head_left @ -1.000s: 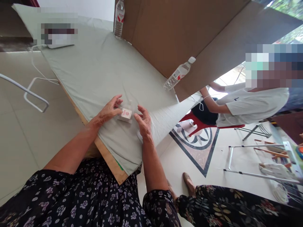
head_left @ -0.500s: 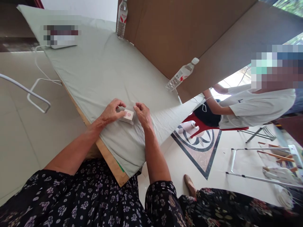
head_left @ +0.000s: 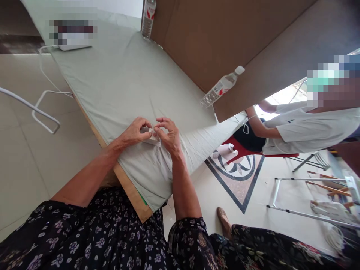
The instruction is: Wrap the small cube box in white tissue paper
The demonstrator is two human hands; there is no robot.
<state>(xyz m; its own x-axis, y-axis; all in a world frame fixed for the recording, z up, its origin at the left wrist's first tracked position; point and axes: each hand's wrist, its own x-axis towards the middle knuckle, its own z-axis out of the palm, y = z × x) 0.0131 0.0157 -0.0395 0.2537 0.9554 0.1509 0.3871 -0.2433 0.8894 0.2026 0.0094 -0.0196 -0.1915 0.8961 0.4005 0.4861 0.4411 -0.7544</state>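
A small white box with a pink print lies near the front corner of a table covered in pale green cloth. Both my hands are closed around the box and hide most of it. My left hand pinches it from the left with curled fingers. From the right, my right hand pinches it, thumb and forefinger meeting over the top. A thin clear wrapper seems to sit around the box, but I cannot make it out for sure.
Two water bottles lean against a brown cardboard screen along the table's far side. A white device with a cable sits at the far left corner. A person in a white shirt sits beyond the screen on a red chair.
My hands, spread apart beside the box a second ago, have closed in on it. Their fingertips now meet over its top and cover it.
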